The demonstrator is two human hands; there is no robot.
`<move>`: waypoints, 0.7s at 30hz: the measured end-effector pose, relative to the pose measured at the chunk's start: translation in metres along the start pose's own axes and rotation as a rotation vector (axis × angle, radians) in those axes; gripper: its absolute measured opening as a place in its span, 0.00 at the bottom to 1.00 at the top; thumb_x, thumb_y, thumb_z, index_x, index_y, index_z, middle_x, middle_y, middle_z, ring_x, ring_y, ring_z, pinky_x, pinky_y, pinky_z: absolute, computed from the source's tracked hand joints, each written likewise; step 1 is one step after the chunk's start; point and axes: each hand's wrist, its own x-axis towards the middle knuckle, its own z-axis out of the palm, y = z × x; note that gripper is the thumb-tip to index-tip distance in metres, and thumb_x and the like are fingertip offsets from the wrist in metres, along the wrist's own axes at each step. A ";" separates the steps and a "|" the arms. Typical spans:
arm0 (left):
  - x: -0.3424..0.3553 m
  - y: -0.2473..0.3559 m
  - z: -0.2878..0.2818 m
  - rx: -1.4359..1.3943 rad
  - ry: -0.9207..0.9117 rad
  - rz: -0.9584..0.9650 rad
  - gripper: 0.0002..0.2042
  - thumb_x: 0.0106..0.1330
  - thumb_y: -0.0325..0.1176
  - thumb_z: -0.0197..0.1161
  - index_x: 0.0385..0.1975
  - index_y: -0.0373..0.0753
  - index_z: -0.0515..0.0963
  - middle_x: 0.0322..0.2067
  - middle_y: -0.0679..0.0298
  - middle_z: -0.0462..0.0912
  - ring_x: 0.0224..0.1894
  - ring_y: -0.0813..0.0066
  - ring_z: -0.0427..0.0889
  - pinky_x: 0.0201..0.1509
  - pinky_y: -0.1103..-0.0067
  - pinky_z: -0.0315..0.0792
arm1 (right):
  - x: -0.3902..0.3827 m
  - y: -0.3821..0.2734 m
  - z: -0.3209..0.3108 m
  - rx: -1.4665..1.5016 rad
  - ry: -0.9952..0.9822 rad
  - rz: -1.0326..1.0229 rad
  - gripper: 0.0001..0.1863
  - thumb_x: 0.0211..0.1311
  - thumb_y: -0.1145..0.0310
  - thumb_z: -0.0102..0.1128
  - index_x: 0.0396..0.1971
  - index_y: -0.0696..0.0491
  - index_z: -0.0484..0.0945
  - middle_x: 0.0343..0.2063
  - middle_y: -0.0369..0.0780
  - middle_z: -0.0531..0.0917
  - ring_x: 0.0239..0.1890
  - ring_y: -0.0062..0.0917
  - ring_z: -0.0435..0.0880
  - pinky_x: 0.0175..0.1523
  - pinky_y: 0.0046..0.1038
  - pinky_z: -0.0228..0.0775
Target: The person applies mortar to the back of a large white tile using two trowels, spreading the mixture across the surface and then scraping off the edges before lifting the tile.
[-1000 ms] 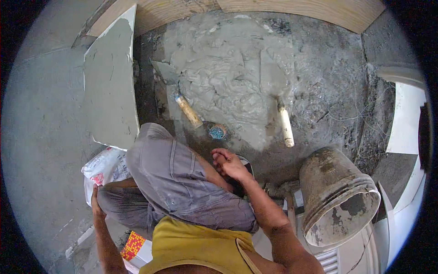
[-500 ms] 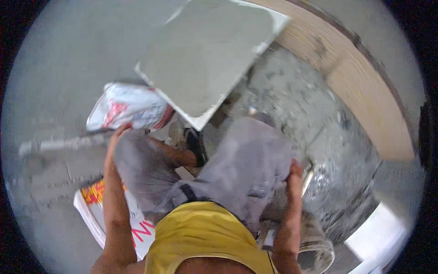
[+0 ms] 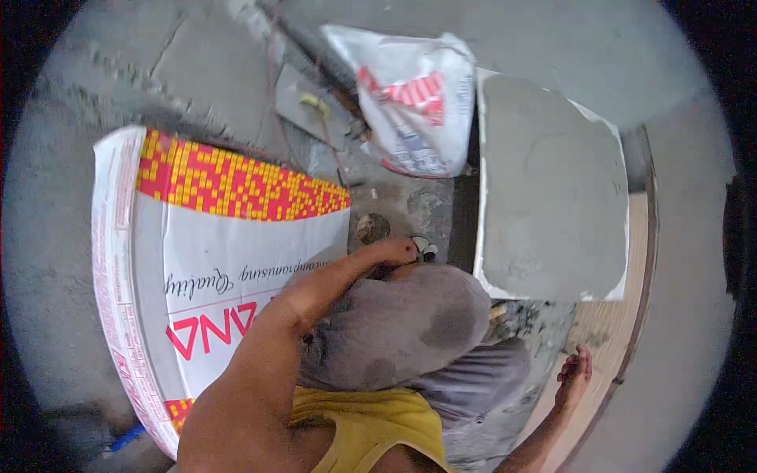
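Note:
My left hand [image 3: 397,251] reaches past my bent left knee, its fingers curled beside a small white-and-dark object [image 3: 426,247]. What those fingers hold, if anything, is hidden. My right hand [image 3: 576,369] hangs in the air on the right, loosely bent with fingers apart and nothing in it. Beyond it lies a square white-edged tile [image 3: 552,189], its upper face coated in smooth grey mortar. A white plastic sack with red print [image 3: 414,102] stands left of the tile.
A large white box with a red-and-yellow pattern [image 3: 236,252] lies at my left. Wood-patterned tiles [image 3: 607,323] border the tile on the right. Behind the box, a flat grey slab [image 3: 311,102] rests on the rough floor. A blue item [image 3: 128,436] shows at lower left.
My view has swung left, bringing the box and sack into fuller view. My left hand has left the knee and gone down between box and tile; my right hand has lifted off my leg.

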 end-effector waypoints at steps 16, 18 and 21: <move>0.049 0.008 0.024 -0.375 0.007 0.409 0.18 0.70 0.44 0.55 0.54 0.42 0.75 0.44 0.62 0.79 0.42 0.73 0.77 0.49 0.72 0.73 | 0.062 -0.030 0.083 -0.139 0.082 0.139 0.16 0.65 0.55 0.53 0.44 0.50 0.77 0.23 0.31 0.75 0.21 0.17 0.71 0.23 0.22 0.60; 0.049 0.041 -0.001 -0.857 -0.190 0.051 0.25 0.71 0.49 0.53 0.62 0.41 0.68 0.51 0.63 0.76 0.49 0.70 0.76 0.55 0.69 0.71 | 0.069 -0.011 0.073 0.069 0.210 0.117 0.13 0.65 0.56 0.52 0.39 0.50 0.76 0.23 0.32 0.75 0.23 0.20 0.72 0.26 0.25 0.63; 0.075 0.031 -0.024 -1.177 -0.107 0.175 0.29 0.71 0.54 0.49 0.66 0.42 0.62 0.56 0.62 0.73 0.54 0.67 0.73 0.58 0.66 0.69 | 0.104 0.034 0.072 0.376 0.175 0.214 0.15 0.67 0.52 0.47 0.31 0.48 0.74 0.23 0.34 0.76 0.24 0.25 0.74 0.29 0.30 0.67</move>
